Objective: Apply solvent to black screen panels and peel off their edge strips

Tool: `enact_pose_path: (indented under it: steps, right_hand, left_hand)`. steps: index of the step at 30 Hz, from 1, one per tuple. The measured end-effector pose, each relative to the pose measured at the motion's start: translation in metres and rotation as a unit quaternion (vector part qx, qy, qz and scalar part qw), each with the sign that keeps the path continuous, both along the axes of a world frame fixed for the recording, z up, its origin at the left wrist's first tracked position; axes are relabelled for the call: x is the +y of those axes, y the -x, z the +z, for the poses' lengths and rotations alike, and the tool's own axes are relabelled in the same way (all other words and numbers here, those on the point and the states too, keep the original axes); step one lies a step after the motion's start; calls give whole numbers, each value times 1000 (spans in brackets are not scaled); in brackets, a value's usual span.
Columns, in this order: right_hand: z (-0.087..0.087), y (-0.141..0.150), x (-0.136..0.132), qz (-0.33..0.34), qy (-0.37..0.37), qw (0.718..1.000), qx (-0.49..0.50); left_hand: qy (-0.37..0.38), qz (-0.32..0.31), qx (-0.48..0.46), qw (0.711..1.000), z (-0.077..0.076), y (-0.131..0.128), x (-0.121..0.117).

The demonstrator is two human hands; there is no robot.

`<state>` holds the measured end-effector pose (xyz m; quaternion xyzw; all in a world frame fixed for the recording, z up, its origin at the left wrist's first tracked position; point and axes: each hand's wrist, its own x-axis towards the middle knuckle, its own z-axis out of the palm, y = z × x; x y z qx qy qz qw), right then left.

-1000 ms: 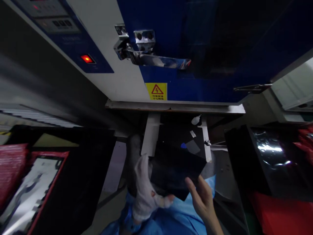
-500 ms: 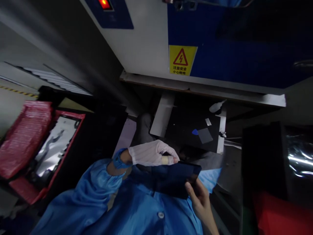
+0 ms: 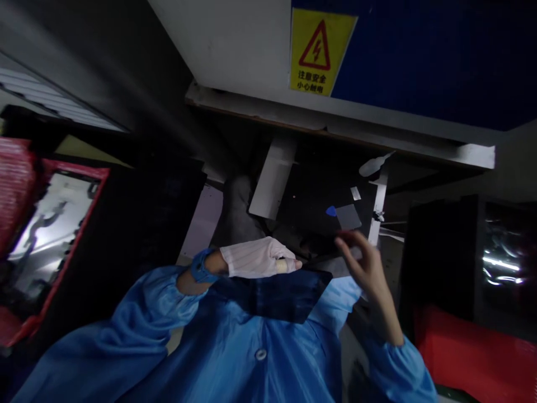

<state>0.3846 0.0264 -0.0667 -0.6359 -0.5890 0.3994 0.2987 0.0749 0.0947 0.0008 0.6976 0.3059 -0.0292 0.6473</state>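
Observation:
My left hand (image 3: 260, 258), in a white glove, grips the top edge of a dark glossy panel (image 3: 272, 296) held flat against my blue coat. My bare right hand (image 3: 364, 264) hovers just right of the panel, off it, fingers apart and curled, nothing in them. Beyond the hands lies a black work mat (image 3: 319, 204) with a small blue pick (image 3: 331, 211) and a grey square piece (image 3: 348, 216) on it.
A blue and white machine with a yellow electrical warning sticker (image 3: 319, 51) stands right behind the mat. A red tray (image 3: 50, 224) with shiny parts sits at the left, a dark bin (image 3: 474, 252) with foil at the right, red material (image 3: 478, 352) below it.
My right hand let go of the panel's lower right corner and rose above it. The left hand keeps its hold. The view tilted further down.

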Motion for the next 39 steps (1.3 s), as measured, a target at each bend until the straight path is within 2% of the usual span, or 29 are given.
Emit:
enact_pose_path:
  steps: [1, 3, 6, 13, 18, 24, 27, 29, 34, 39]
  right_hand:
    - [-2, -2, 21, -6, -33, 996, -83]
    - [-8, -2, 56, -1, -65, 970, -235]
    - [-18, 3, 87, 33, -57, 940, -335]
    - [-22, 0, 106, 80, -53, 948, -305]
    - [-13, -3, 112, 106, -63, 965, -232]
    - [16, 17, 95, 32, -79, 994, -62]
    - [40, 27, 72, 38, -68, 997, 7]
    - [58, 31, 52, 67, -75, 994, 32]
    - [95, 40, 10, 183, -96, 978, -3]
    - [112, 51, -3, 239, -143, 957, -84]
  left_hand:
    - [22, -1, -6, 1000, 1, 0, 0]
    - [57, 8, -17, 998, 3, 1, 0]
    - [78, 24, -15, 997, 6, 3, -2]
    - [106, 50, -5, 993, 10, 6, -5]
    - [126, 55, -10, 990, 12, 4, -4]
    - [131, 62, -20, 989, 8, 5, -7]
    - [129, 61, -20, 990, 7, 5, -8]
    - [124, 63, -12, 990, 8, 5, -8]
    - [126, 73, 36, 989, 12, 1, -7]
    - [107, 63, 59, 991, 17, -3, -6]
